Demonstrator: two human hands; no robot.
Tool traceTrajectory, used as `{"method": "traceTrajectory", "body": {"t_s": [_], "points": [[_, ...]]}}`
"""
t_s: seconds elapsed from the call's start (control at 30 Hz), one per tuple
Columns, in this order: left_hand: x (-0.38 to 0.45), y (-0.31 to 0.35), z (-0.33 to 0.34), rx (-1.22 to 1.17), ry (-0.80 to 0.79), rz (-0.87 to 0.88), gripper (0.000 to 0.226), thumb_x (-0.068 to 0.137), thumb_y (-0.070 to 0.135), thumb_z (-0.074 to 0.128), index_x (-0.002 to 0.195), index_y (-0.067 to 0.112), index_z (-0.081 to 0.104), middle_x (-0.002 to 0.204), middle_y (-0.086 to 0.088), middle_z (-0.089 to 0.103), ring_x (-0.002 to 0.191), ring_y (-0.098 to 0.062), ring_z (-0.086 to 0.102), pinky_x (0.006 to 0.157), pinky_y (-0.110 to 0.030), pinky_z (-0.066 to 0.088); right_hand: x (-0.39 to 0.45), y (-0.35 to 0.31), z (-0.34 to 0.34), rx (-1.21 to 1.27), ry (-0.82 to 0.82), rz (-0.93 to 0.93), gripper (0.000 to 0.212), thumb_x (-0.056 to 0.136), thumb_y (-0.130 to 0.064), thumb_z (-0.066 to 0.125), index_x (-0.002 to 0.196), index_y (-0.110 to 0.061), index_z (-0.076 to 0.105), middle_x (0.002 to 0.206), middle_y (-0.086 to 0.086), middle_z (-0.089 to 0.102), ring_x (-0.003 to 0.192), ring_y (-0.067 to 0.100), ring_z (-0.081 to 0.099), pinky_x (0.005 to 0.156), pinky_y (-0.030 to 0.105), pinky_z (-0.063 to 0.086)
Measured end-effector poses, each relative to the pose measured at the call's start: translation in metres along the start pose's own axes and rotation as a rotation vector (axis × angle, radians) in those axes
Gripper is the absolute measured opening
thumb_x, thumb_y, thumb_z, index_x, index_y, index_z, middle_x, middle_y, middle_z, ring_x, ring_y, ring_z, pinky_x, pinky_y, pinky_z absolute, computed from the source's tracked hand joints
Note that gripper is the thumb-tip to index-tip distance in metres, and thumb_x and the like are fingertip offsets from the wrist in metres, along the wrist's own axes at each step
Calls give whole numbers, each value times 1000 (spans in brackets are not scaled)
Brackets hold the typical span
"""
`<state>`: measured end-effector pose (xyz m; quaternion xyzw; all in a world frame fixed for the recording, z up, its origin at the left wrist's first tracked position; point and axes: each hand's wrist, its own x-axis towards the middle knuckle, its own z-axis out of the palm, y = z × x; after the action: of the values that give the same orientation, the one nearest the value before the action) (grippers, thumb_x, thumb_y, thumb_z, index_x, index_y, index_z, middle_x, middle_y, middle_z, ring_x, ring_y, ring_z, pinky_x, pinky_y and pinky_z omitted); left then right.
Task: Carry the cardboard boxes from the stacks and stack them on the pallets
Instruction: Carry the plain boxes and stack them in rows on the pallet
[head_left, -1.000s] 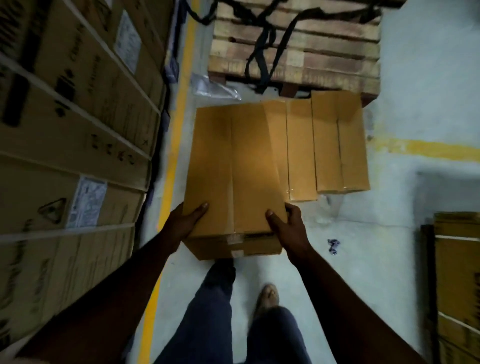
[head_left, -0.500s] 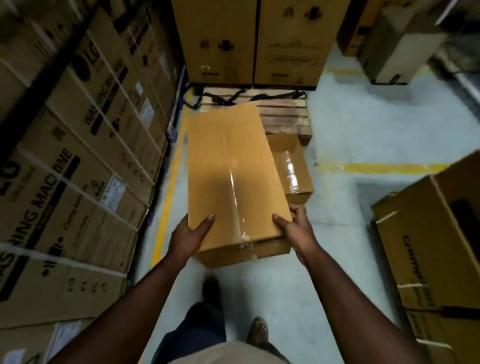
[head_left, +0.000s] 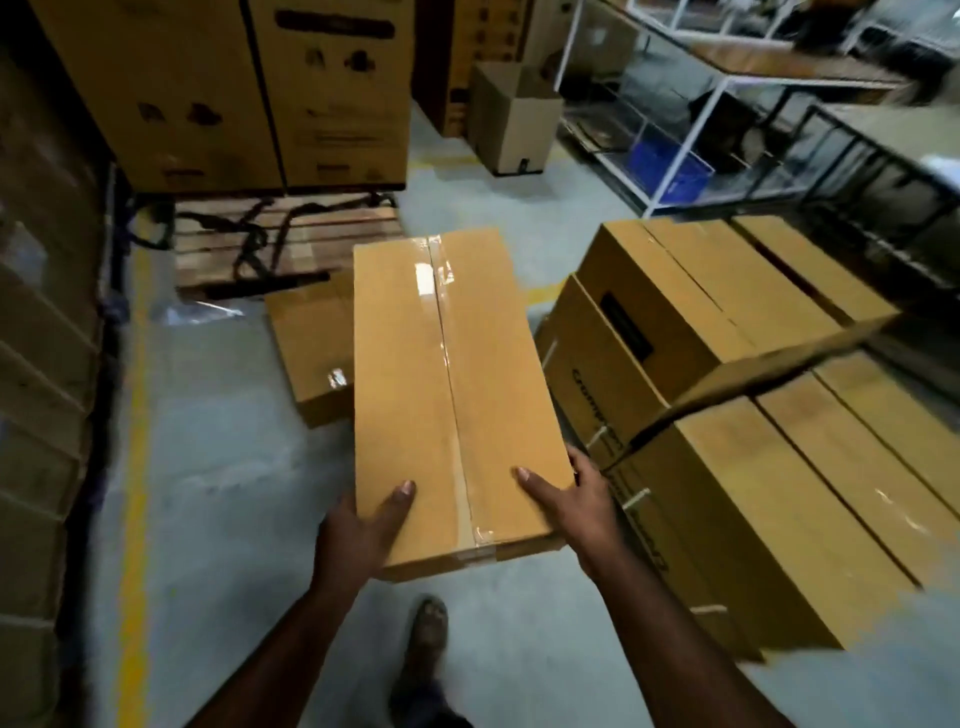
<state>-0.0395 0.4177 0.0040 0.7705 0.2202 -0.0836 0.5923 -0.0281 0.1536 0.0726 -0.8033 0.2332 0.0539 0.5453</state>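
Observation:
I carry a long taped cardboard box (head_left: 447, 374) flat in front of me, above the floor. My left hand (head_left: 363, 530) grips its near left corner, thumb lying on the top. My right hand (head_left: 571, 499) grips the near right edge, thumb also on top. Behind the carried box another cardboard box (head_left: 311, 353) lies on the floor, partly hidden. A wooden pallet (head_left: 291, 239) with black straps lies farther back on the left. To my right stands a stack of cardboard boxes (head_left: 753, 415).
Tall cartons (head_left: 223, 88) stand behind the pallet. A wall of large cartons (head_left: 41, 364) lines the left side beside a yellow floor line (head_left: 135, 467). White metal shelving (head_left: 675, 114) and a blue crate (head_left: 667, 166) fill the back right. My foot (head_left: 428, 623) is below the box.
The view has swung up and to the right while I walk with the box. The stack on the right and the shelving have come into sight. Both hands keep the same hold.

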Motion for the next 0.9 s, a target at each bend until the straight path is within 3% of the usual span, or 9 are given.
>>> {"method": "traceTrajectory", "body": {"t_s": [0.07,0.13,0.27,0.47,0.6,0.7,0.77,0.83,0.9], "points": [[-34,-6,26,-12,-20,5,71,80,65,78,135,24,60,112,8,66,101,-21,64,89,-39,53,-21,27,-35,8,23,19,85,58,-68,91,132,-44,57,130,-6,68,113,15,67,100,49,58],[-65,-10,57,-19,-60,14,71,77,71,77,131,29,61,112,11,68,104,-21,66,91,-41,54,-36,49,-74,22,42,32,88,62,-61,93,139,-34,59,130,-4,68,114,16,67,100,49,58],[-111,-9,131,-23,-113,69,94,66,87,69,140,30,56,121,9,68,109,-22,67,95,-50,58,-51,90,-156,63,80,34,75,76,-44,92,142,-27,61,130,-5,62,113,14,65,96,45,60],[-195,19,287,-29,-147,132,76,82,69,74,144,31,53,122,8,65,112,-23,66,96,-46,57,-45,171,-318,61,133,-10,78,78,-47,89,146,-27,58,133,-1,64,111,14,65,79,27,57],[-252,43,393,-36,-133,141,74,83,70,73,144,33,51,127,10,64,115,-23,64,100,-49,56,-26,204,-433,39,114,-33,74,78,-46,89,144,-30,59,136,1,60,118,21,63,100,44,57],[-277,51,451,-19,-123,129,78,80,76,68,144,34,53,127,10,67,115,-22,66,99,-48,57,-5,222,-501,50,66,-16,78,78,-43,90,147,-30,56,139,0,58,119,22,61,95,45,59],[-288,54,482,9,-132,135,69,83,72,63,139,32,60,118,13,71,110,-19,69,95,-44,59,13,227,-541,55,28,-11,79,80,-40,89,149,-29,53,137,-2,58,116,21,61,85,38,58],[-297,59,511,23,-94,153,45,94,57,63,127,28,71,98,21,72,97,-7,71,83,-31,59,35,231,-580,41,-21,-11,64,83,-34,87,140,-31,57,123,-8,61,104,14,61,79,32,54],[-304,61,541,57,8,176,18,101,45,63,99,32,75,76,18,72,76,5,67,66,-23,52,53,242,-615,20,-86,-11,49,84,-31,86,124,-38,58,117,-8,63,96,5,61,79,29,54]]}}
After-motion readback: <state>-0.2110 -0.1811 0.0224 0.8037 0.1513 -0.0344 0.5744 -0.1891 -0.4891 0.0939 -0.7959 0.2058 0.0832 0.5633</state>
